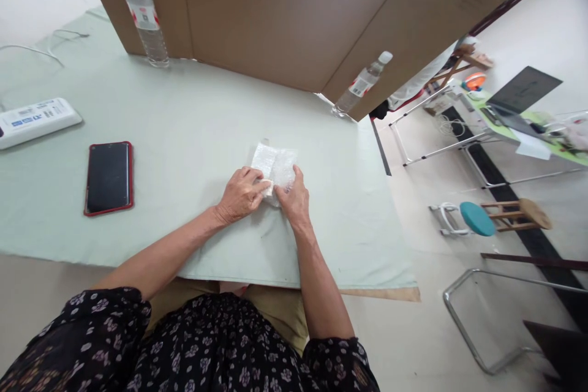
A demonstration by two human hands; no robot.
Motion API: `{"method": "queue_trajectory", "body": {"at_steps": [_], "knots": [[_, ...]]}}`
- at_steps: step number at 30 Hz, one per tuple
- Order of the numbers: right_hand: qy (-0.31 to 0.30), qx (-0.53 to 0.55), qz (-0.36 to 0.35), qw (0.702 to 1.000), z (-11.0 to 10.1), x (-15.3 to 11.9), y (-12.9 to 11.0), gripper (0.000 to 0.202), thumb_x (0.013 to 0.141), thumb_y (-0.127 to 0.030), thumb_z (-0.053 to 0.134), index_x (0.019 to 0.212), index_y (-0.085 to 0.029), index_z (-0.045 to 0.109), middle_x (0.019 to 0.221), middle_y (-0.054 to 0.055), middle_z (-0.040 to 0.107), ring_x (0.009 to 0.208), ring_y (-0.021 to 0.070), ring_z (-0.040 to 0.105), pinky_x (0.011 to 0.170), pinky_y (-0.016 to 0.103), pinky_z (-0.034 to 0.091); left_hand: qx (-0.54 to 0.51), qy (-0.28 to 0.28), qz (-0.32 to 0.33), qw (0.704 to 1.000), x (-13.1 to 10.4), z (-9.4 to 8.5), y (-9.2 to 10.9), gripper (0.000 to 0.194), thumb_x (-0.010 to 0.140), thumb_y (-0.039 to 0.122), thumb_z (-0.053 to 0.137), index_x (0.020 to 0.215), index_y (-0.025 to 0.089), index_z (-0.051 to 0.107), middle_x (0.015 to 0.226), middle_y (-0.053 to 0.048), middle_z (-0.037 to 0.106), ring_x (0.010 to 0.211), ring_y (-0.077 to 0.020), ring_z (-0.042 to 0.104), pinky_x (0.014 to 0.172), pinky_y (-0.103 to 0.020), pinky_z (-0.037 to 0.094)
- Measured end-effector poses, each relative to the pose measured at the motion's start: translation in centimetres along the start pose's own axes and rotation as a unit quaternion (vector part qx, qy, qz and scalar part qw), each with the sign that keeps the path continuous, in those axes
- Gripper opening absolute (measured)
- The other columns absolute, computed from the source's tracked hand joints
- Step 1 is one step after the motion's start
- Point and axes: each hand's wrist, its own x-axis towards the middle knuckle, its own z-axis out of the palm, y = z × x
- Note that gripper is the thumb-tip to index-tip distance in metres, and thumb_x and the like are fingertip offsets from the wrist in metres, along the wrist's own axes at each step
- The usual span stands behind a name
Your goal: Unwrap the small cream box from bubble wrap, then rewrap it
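Left hand (243,194): fingers curled, pinching a small pale piece (268,188) against the wrap.
Right hand (294,201): thumb laid on the wrap, forefinger apart along its right side; cannot tell if it pinches, lower fingers hidden.
Bubble wrap (283,165): on the tabletop (184,116) between both hands, far end loose.
Wrap feel: probably very light, soft, springy; film likely slick, quick to crease. Best taken by the side edges, light pressure.
Pale piece feel: looks light, perhaps stiffer; fragility unclear, mostly under fingers. Ends seem the better hold.
Near edge: tabletop rim bodyward of the wrap, forearms over it.
Left side: phone (109,177) well apart, white device (39,122) past it.
Far side: cardboard panel (275,12) standing, left bottle (144,21) and right bottle (361,87) in front.
Room: broad tabletop stretch between wrap and phone, another toward the panel; right edge closer than left, so leftward looks roomier.
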Motion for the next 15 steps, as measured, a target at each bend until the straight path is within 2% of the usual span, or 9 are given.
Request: {"method": "queue_trajectory", "body": {"at_steps": [4, 10, 12, 15], "knots": [[0.003, 0.113, 0.01, 0.994, 0.1, -0.3, -0.4, 0.079, 0.084, -0.043, 0.056, 0.152, -0.011, 0.032, 0.082, 0.003, 0.067, 0.072, 0.0206, 0.062, 0.075, 0.034, 0.052, 0.006, -0.029, -0.015, 0.999, 0.2, -0.1, 0.1, 0.029, 0.082, 0.011, 0.055, 0.102, 0.023, 0.073, 0.105, -0.011, 0.063, 0.097, -0.0273, 0.05, 0.082, -0.041, 0.044], [-0.029, 0.26, 0.058, 0.963, 0.9, -0.5, -1.5, 0.077, 0.088, -0.043, 0.055, 0.153, -0.015, 0.024, 0.082, 0.0, 0.061, 0.062, 0.0143, 0.054, 0.053, 0.025, 0.047, -0.035, -0.056, -0.038, 0.997, 0.3, 0.0, 0.1, 0.029, 0.081, 0.011, 0.054, 0.1, 0.022, 0.073, 0.107, -0.011, 0.063, 0.098, -0.0274, 0.05, 0.087, -0.042, 0.046], [-0.034, 0.286, 0.068, 0.955, 1.0, -0.4, -1.9, 0.08, 0.086, -0.044, 0.057, 0.153, -0.015, 0.023, 0.079, -0.002, 0.059, 0.058, 0.0126, 0.052, 0.049, 0.023, 0.044, -0.049, -0.049, -0.039, 0.997, 0.3, 0.2, 0.1, 0.03, 0.08, 0.009, 0.054, 0.1, 0.02, 0.073, 0.105, -0.012, 0.063, 0.097, -0.0274, 0.05, 0.089, -0.042, 0.047], [-0.018, 0.278, 0.055, 0.959, 0.9, -0.2, -2.4, 0.083, 0.082, -0.045, 0.06, 0.152, -0.013, 0.029, 0.076, -0.004, 0.058, 0.061, 0.0126, 0.053, 0.054, 0.024, 0.047, -0.076, -0.031, -0.044, 0.996, 0.3, 0.4, 0.1, 0.037, 0.08, 0.008, 0.052, 0.113, 0.014, 0.069, 0.104, -0.014, 0.064, 0.097, -0.0277, 0.051, 0.09, -0.042, 0.047]]}}
